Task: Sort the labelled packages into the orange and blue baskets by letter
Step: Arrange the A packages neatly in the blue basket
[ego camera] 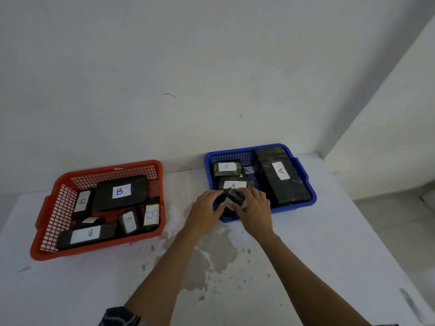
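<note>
A small dark package [233, 199] with a white label sits between my left hand [205, 211] and my right hand [255, 209], both gripping it over the near left corner of the blue basket [297, 204]; its letter is hidden. Inside the blue basket lie dark packages marked A: a long one [281, 176], a small one [227, 168] and another [234, 184] just behind my hands. The orange basket [47, 231] on the left holds several dark packages marked B, the largest [120, 191] at its back.
Both baskets stand on a white table [317, 255] against a white wall. A grey stain [211, 255] marks the table between my forearms. The table's right edge [386, 243] runs diagonally, with floor beyond it.
</note>
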